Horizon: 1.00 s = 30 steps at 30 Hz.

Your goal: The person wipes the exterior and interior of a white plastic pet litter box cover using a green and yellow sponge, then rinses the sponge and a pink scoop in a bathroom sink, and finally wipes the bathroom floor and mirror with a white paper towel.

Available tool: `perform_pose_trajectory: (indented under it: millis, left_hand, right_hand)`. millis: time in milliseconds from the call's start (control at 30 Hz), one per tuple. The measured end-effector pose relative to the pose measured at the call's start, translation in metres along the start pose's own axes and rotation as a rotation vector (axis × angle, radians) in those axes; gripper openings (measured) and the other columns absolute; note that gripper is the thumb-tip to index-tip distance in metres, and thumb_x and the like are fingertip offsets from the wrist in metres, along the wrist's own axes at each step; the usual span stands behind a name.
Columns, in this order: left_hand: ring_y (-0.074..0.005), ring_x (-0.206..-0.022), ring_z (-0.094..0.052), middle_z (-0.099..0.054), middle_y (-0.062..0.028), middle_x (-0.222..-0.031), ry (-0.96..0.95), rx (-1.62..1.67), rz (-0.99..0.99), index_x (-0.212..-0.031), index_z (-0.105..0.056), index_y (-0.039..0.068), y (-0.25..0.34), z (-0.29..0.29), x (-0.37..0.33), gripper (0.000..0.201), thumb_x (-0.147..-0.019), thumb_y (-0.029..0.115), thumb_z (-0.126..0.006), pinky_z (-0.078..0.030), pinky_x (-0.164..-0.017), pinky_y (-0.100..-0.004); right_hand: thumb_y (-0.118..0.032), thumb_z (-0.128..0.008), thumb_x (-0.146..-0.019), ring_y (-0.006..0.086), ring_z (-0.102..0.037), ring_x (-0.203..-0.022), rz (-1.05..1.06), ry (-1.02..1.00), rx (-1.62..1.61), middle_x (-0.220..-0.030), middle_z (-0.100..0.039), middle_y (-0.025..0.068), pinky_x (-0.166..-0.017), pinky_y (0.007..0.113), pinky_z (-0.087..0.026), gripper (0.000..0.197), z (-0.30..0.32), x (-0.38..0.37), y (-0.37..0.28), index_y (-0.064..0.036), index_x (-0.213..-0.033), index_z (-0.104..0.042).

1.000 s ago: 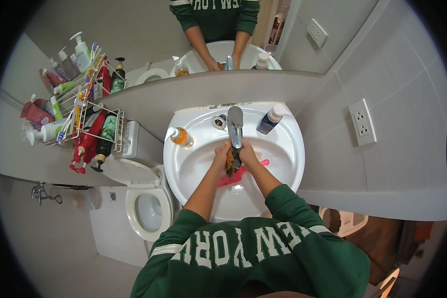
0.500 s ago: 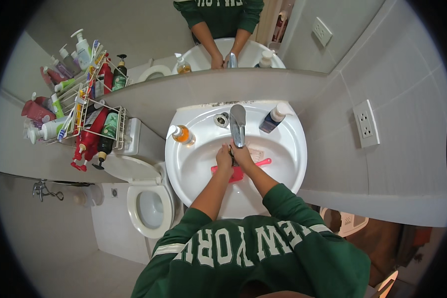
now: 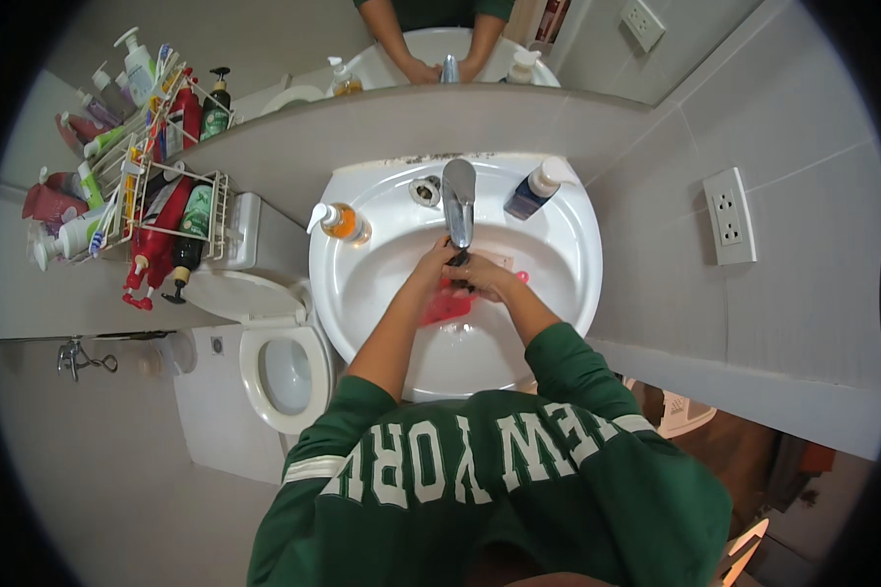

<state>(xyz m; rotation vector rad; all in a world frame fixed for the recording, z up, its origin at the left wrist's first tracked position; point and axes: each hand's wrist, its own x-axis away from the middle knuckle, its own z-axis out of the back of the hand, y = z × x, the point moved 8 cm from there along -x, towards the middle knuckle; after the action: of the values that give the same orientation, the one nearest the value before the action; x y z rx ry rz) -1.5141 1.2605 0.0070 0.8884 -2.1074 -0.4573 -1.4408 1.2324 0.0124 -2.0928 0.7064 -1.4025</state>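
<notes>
Both hands are together in the white washbasin [image 3: 362, 323], right under the chrome faucet [image 3: 459, 201]. My left hand [image 3: 433, 266] is closed around one end of a small black object [image 3: 458, 258], whose kind I cannot make out. My right hand [image 3: 489, 278] curls against the same dark thing from the other side, its fingers partly hidden. Below them a pink-red item [image 3: 447, 307] lies in the basin, partly covered by the hands. A pink handle end [image 3: 523, 278] and a pale pink piece [image 3: 499, 260] show beyond my right hand.
An orange pump bottle [image 3: 343, 223] stands on the basin's left rim, a dark blue one [image 3: 535, 191] on its right. To the left are a toilet [image 3: 249, 352] and a wire rack [image 3: 215, 210] full of bottles. A mirror [image 3: 294, 49] runs behind; a socket [image 3: 729, 217] is on the right wall.
The view has shifted slightly, so the scene sits higher. My right hand has turned and bent over the black object. The pink handle is now more covered by my right hand.
</notes>
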Motion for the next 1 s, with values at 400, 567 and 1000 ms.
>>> perform_pose_trajectory:
  millis: [400,567,1000]
  left_hand:
    - [-0.0116,-0.077,-0.059,-0.062,-0.006,-0.089,0.056,-0.426,-0.39,-0.108,-0.053,0.002,0.028,-0.014,0.001,0.035,-0.08,0.015,-0.07,-0.049,-0.065,-0.0265]
    - [-0.0113,-0.077,-0.059,-0.063,-0.0053,-0.087,0.099,-0.623,-0.168,-0.105,-0.059,0.001,0.021,-0.024,-0.01,0.026,-0.082,0.01,-0.066,-0.049,-0.066,-0.0272]
    - [-0.0109,-0.055,-0.047,-0.05,-0.0026,-0.062,0.501,-0.35,-0.35,-0.071,-0.054,0.001,0.022,0.005,-0.019,0.042,-0.096,0.032,-0.045,-0.041,-0.052,-0.0277]
  right_hand:
    - [-0.005,-0.063,-0.077,0.0087,-0.053,-0.065,-0.024,0.071,0.152,-0.076,-0.059,0.0004,-0.051,0.024,-0.043,0.019,0.003,-0.017,0.0,-0.0123,-0.093,-0.056]
    - [-0.008,-0.061,-0.08,0.0093,-0.053,-0.063,-0.021,0.092,0.003,-0.073,-0.059,0.0007,-0.048,0.023,-0.042,0.01,0.013,-0.025,0.006,-0.0102,-0.088,-0.055]
    - [-0.026,-0.055,-0.08,0.0392,-0.06,-0.095,0.262,0.326,0.86,-0.1,-0.063,0.0227,-0.082,0.046,-0.046,0.031,0.023,-0.034,0.001,-0.0057,-0.102,-0.063]
